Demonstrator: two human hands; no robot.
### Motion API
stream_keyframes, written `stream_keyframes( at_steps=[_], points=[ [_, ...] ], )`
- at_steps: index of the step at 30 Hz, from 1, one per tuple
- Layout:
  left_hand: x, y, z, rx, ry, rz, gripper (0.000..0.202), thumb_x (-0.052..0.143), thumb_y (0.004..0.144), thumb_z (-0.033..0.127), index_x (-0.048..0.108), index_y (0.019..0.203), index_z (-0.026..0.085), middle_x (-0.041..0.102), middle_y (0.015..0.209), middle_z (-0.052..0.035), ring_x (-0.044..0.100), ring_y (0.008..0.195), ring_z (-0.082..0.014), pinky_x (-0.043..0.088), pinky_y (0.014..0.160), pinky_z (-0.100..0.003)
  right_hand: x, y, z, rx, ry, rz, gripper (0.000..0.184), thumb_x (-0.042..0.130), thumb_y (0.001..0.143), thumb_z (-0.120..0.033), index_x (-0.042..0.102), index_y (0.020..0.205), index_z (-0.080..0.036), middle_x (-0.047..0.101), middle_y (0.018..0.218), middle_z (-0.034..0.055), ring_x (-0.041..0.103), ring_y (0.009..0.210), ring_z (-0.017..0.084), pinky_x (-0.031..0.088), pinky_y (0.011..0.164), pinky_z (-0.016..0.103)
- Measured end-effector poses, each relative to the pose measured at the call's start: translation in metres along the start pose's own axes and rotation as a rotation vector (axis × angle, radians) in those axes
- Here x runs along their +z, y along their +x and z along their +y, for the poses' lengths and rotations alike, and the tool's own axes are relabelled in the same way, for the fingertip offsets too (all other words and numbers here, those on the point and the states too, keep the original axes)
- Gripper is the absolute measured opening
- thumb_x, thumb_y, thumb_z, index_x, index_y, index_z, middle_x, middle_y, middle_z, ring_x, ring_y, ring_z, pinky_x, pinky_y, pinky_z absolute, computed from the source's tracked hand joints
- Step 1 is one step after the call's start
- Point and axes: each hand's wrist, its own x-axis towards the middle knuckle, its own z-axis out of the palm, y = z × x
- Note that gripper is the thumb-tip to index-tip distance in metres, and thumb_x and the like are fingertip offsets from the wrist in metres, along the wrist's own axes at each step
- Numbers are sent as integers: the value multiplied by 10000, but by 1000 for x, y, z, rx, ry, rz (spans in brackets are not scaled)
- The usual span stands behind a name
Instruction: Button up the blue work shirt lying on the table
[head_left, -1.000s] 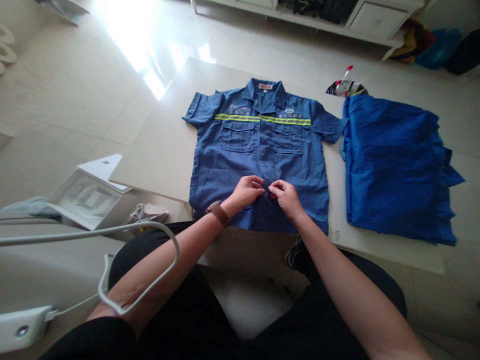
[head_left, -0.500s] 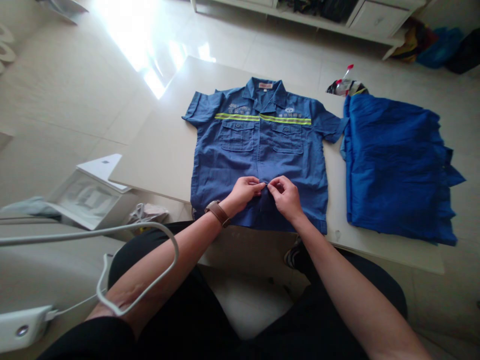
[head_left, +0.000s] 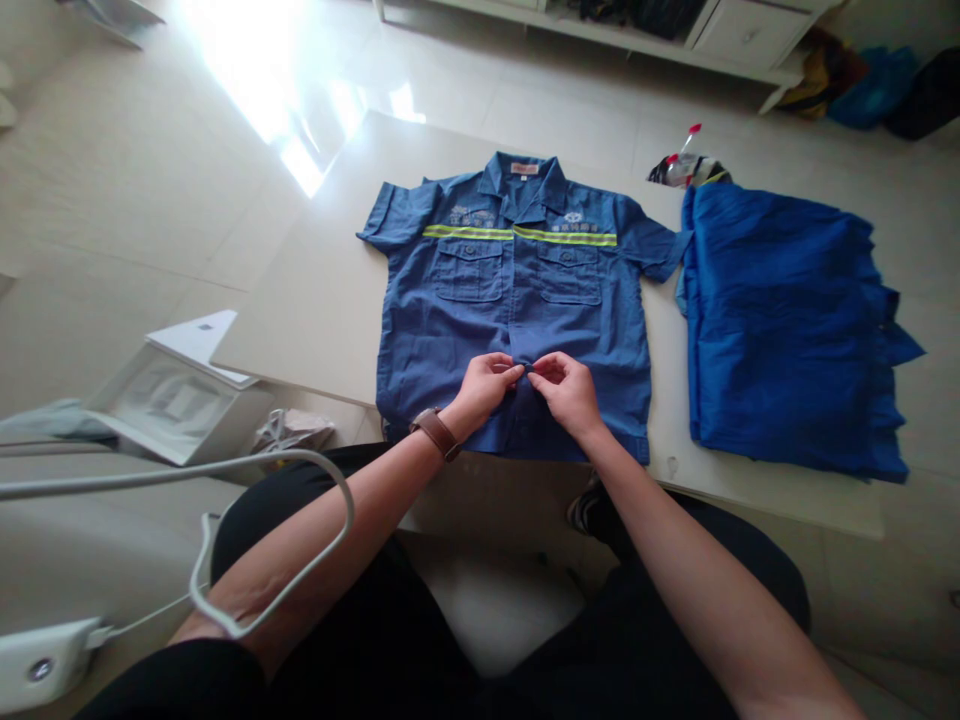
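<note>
Pale tiled room, beige table (head_left: 315, 300) seen from above. Near, 7 o'clock: white cable (head_left: 300, 470) loops over lap, ends cut off. Centre: left hand (head_left: 486, 385) and right hand (head_left: 570, 392) meet fingertip to fingertip, both pinched narrow on front opening of work shirt (head_left: 450, 330); what lies between fingertips too small to tell. Shirt flat, matte blue weave, collar at 12 o'clock from hands, yellow-green band across chest. 3 o'clock: rumpled bright-blue fabric pile (head_left: 787, 320) just beside sleeve.

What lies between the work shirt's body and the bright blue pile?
Head view: only a bare strip of table separates shirt and pile.
</note>
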Motion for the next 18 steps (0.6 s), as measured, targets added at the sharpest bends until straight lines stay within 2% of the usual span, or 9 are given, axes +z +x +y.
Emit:
stream_keyframes(
  at_steps=[4,7,18],
  points=[
    [-3,4,-3,139,175,-34,172,804,695,184,651,758,141,626,639,25,548,601,-90,392,586,-211,-2,-1,-2,-4,-64,-4,293,694,807,-496,647,772,-210,682,714,21,626,657,180,495,650,305],
    [-5,8,-3,172,237,-60,183,794,680,157,662,805,138,653,663,16,588,631,-105,432,614,-219,-5,0,-3,25,-68,-17,282,671,805,-491,619,749,-220,642,672,3,595,618,169,473,625,301],
    [-6,11,1,172,349,-154,253,735,714,76,640,940,138,652,693,27,588,597,-88,424,576,-198,-1,5,-1,299,296,-14,386,803,580,-507,565,678,-218,560,628,-41,530,575,123,470,591,275]
  ],
)
